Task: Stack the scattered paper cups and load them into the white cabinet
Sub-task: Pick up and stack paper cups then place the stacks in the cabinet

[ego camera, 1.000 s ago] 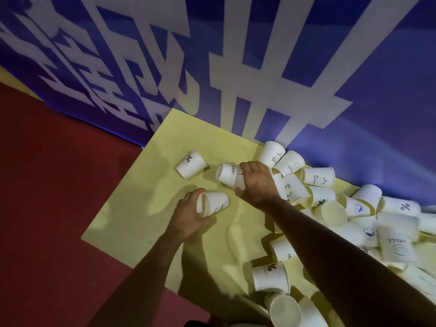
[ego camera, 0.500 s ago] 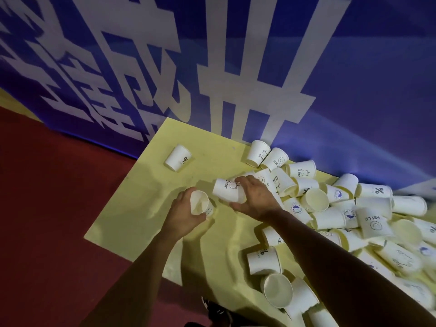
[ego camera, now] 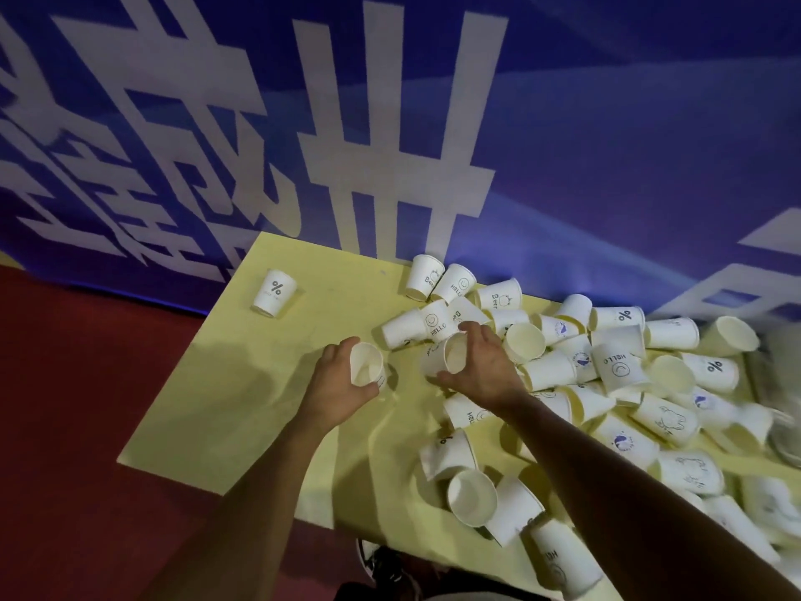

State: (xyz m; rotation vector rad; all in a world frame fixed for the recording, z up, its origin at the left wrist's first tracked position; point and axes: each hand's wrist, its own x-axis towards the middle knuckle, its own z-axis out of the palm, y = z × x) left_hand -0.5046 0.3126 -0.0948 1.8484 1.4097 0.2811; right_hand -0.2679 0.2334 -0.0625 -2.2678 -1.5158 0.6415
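Paper cup (ego camera: 366, 365) ea.: L hand (ego camera: 336, 386), R hand (ego camera: 485, 370).

On the desk (ego camera: 208, 409): heap of cups (ego camera: 615, 366) across the right half, against the banner (ego camera: 607, 123) behind; lone cup (ego camera: 275, 292) well apart, far left. Before the heap, left hand (ego camera: 336, 386) round left cup (ego camera: 366, 364); just right, right hand (ego camera: 487, 370) round right cup (ego camera: 453, 353). Left of the desk, floor (ego camera: 65, 427).

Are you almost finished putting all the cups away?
No, it has barely started. Done: nothing that shows; no stack and no cabinet are in view. In hand: the left hand grips a first cup and the right hand a second cup, held apart, not nested. Left: the big pile loose on the table, plus a lone cup.
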